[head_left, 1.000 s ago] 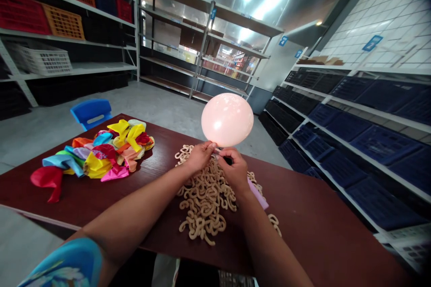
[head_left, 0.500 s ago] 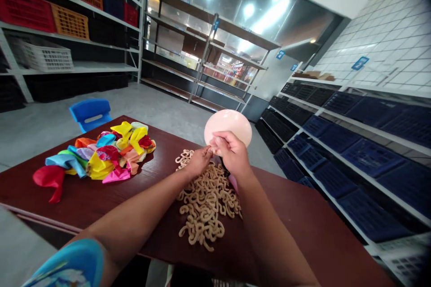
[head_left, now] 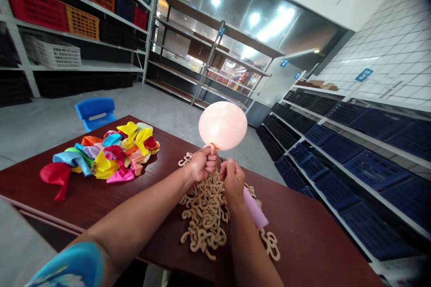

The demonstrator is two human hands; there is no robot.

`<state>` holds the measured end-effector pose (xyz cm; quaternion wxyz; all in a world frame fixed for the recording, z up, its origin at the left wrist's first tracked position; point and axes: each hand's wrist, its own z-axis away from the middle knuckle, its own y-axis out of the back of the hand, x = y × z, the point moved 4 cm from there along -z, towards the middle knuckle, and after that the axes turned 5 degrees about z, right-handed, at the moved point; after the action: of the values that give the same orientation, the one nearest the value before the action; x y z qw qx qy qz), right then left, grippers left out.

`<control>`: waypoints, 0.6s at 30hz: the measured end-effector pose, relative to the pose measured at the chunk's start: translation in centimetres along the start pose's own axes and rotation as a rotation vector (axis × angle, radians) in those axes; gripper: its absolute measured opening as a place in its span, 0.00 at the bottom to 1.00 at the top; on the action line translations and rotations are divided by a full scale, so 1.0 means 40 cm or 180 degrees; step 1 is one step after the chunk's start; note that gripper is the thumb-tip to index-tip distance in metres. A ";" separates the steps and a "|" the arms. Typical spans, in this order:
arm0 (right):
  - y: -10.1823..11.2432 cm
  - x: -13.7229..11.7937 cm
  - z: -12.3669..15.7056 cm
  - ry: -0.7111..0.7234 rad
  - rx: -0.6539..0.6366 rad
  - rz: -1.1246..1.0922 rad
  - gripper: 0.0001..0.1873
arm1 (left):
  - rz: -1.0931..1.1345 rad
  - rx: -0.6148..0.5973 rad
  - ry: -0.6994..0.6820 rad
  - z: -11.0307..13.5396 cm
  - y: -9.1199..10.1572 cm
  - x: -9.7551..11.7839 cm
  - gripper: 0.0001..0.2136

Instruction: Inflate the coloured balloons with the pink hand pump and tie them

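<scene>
An inflated pale peach balloon (head_left: pixel 222 124) is held above the dark red-brown table (head_left: pixel 101 197). My left hand (head_left: pixel 202 163) is closed around the balloon's neck, just under the balloon. My right hand (head_left: pixel 232 178) is closed in a pinch right beside it, on something small I cannot make out. Below both hands lies a heap of beige C-shaped clips (head_left: pixel 204 213). A pink object (head_left: pixel 255 208) lies on the table under my right wrist.
A pile of flat balloons in several colours (head_left: pixel 103 157) lies on the table's left part. A blue chair (head_left: pixel 96 112) stands behind the table. Shelving with red, orange and white crates (head_left: pixel 57 13) runs along the left, dark blue crates (head_left: pixel 353 152) along the right.
The balloon, lowered behind my right hand half a second ago, is up again. My right hand has dropped from in front of the balloon to beside my left hand.
</scene>
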<state>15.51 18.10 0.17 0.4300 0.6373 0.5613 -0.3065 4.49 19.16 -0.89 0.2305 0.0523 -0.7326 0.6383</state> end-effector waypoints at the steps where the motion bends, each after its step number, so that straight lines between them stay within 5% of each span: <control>1: -0.004 0.037 -0.005 -0.0257 0.0012 -0.0168 0.18 | 0.0059 -0.0030 0.0120 0.003 -0.006 -0.004 0.10; 4: -0.024 0.108 -0.018 -0.0746 -0.0183 -0.0837 0.17 | 0.0265 -0.0102 0.0628 0.012 -0.021 -0.028 0.10; 8: -0.034 0.117 -0.011 -0.1049 -0.0562 -0.1513 0.18 | 0.0531 -0.0219 0.1298 0.023 -0.039 -0.074 0.11; 18: -0.026 0.099 0.013 -0.1313 -0.1357 -0.1639 0.20 | 0.0545 -0.0290 0.1980 0.048 -0.060 -0.117 0.12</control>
<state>15.27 19.45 -3.73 0.5655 0.2971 0.6557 -0.4025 9.01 15.86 -0.75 0.3909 -0.2174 -0.6566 0.6073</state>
